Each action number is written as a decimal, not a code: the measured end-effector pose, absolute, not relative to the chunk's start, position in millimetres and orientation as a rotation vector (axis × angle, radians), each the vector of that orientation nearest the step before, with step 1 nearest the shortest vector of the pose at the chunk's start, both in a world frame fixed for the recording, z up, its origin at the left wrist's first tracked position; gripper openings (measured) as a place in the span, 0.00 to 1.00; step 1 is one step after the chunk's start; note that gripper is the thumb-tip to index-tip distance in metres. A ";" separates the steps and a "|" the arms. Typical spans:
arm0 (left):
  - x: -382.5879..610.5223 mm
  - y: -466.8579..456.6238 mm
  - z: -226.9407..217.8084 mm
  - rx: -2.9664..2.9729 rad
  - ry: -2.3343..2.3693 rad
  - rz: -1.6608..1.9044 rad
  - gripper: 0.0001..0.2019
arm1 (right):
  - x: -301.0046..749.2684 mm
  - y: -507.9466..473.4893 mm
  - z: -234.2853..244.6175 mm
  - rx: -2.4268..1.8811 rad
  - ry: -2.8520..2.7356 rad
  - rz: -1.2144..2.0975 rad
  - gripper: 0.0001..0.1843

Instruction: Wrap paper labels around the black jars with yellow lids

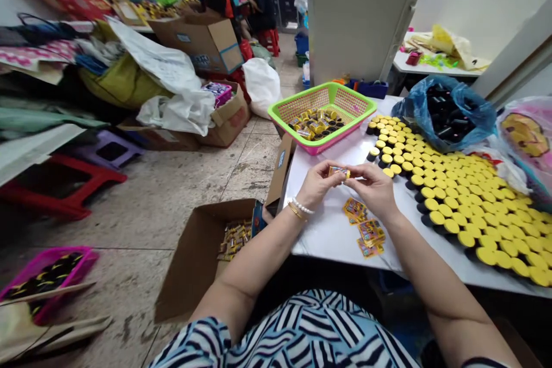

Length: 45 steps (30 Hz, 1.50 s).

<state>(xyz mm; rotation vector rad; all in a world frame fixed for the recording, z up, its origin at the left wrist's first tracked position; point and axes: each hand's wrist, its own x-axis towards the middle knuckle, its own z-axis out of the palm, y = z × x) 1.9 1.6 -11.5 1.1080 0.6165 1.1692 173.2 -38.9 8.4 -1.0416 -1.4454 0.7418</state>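
Observation:
Both my hands are raised over a white table top (328, 236), fingers closed on a small printed yellow-and-orange packet (338, 171). My left hand (317, 184) pinches its left end, and my right hand (373, 187) pinches its right end. Several loose printed cards (371, 236) lie just below my right hand. To the right stand many small black containers with yellow caps (452, 201), packed in rows. A green-and-pink plastic basket (321, 115) holds wrapped yellow-and-black items beyond my hands.
A blue plastic bag of black containers (446, 115) sits at the table's far right. An open cardboard box with wrapped items (202, 259) stands on the floor at my left. Stools, bags and boxes crowd the floor, and two people (250, 3) sit at the back.

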 end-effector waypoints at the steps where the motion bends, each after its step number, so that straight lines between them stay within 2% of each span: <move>1: 1.5 1.4 -11.0 1.150 0.625 1.177 0.20 | 171.8 -37.8 5.4 -1.036 -1.378 0.837 0.17; 4: -0.4 1.6 -9.0 1.140 0.616 1.178 0.21 | 167.2 -34.9 -1.0 -1.019 -1.245 1.019 0.18; 8: -3.3 3.9 -7.9 0.894 0.566 1.101 0.28 | 168.7 -33.8 -0.5 -0.980 -1.257 0.954 0.21; 11: -4.2 5.6 -9.4 0.823 0.598 0.975 0.26 | 173.0 -35.2 3.1 -0.934 -1.338 1.084 0.24; 16: -3.6 3.8 -9.9 0.750 0.557 0.881 0.26 | 173.8 -37.3 0.7 -0.854 -1.303 1.089 0.12; 20: -2.9 0.3 -6.7 0.703 0.469 0.857 0.27 | 175.6 -37.0 -1.2 -0.904 -1.240 1.146 0.13; 23: -0.6 -2.5 -6.2 0.742 0.516 0.872 0.28 | 178.1 -36.4 0.1 -0.961 -1.394 0.994 0.15; 26: 1.1 -4.4 -6.5 0.773 0.535 0.852 0.29 | 177.7 -36.8 -0.3 -0.958 -1.483 0.786 0.11; 29: 0.5 -5.0 -6.4 0.789 0.513 0.809 0.29 | 176.3 -38.6 -1.9 -0.935 -1.449 0.764 0.08; 36: -1.3 -1.7 -7.5 0.748 0.541 0.761 0.26 | 173.4 -41.4 -4.0 -0.972 -1.655 0.684 0.12; 37: -1.3 -2.2 -6.8 0.742 0.530 0.762 0.26 | 173.2 -41.2 -4.1 -0.975 -1.656 0.688 0.15; 40: -2.6 -6.5 -1.5 0.816 0.543 0.781 0.27 | 178.8 -39.4 -0.6 -0.992 -1.641 0.734 0.33; 41: -4.1 -7.5 2.0 0.879 0.578 0.814 0.27 | 184.0 -38.4 2.2 -1.012 -1.625 0.711 0.34; 44: -12.6 0.5 21.2 1.159 0.789 1.021 0.26 | 210.7 -33.9 14.6 -1.156 -1.545 0.423 0.18; 45: -16.0 9.6 30.4 1.267 0.895 1.120 0.24 | 221.9 -32.1 18.9 -1.235 -1.527 0.284 0.15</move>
